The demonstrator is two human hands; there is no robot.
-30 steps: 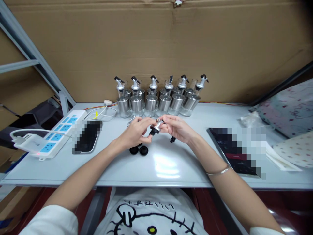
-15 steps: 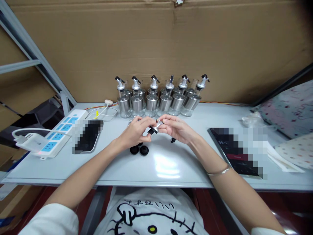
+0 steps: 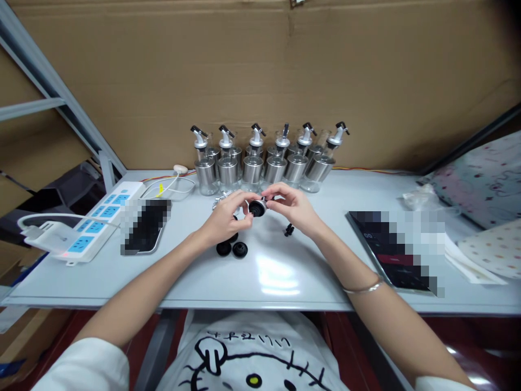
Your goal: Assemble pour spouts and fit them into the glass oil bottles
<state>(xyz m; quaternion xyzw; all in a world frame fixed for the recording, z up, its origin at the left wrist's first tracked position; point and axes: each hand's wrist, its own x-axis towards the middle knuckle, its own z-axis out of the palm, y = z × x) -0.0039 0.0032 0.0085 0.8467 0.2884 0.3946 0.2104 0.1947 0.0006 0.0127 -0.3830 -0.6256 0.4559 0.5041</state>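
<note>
Between my two hands, above the middle of the table, is a pourer spout (image 3: pixel 257 208) with a silver body and a black ribbed stopper turned toward me. My left hand (image 3: pixel 228 217) pinches its stopper end from the left. With thumb and fingertips, my right hand (image 3: pixel 291 207) grips the silver part from the right. Black round stoppers (image 3: pixel 240 250) lie below my left hand. Silver spout parts (image 3: pixel 220 200) sit behind that hand, partly hidden by it. Small black pieces (image 3: pixel 288 230) rest under my right hand.
Glass and steel bottles (image 3: pixel 253 169) stand in rows at the back, the front ones topped with spouts. A power strip (image 3: pixel 101 220) and a phone (image 3: pixel 147 227) lie at left. A tablet (image 3: pixel 391 250) and a crumpled plastic bag (image 3: pixel 421 198) lie at right.
The spout has turned so its black stopper end now faces me. My right hand has shifted slightly up, and the small black pieces beneath it show more fully.
</note>
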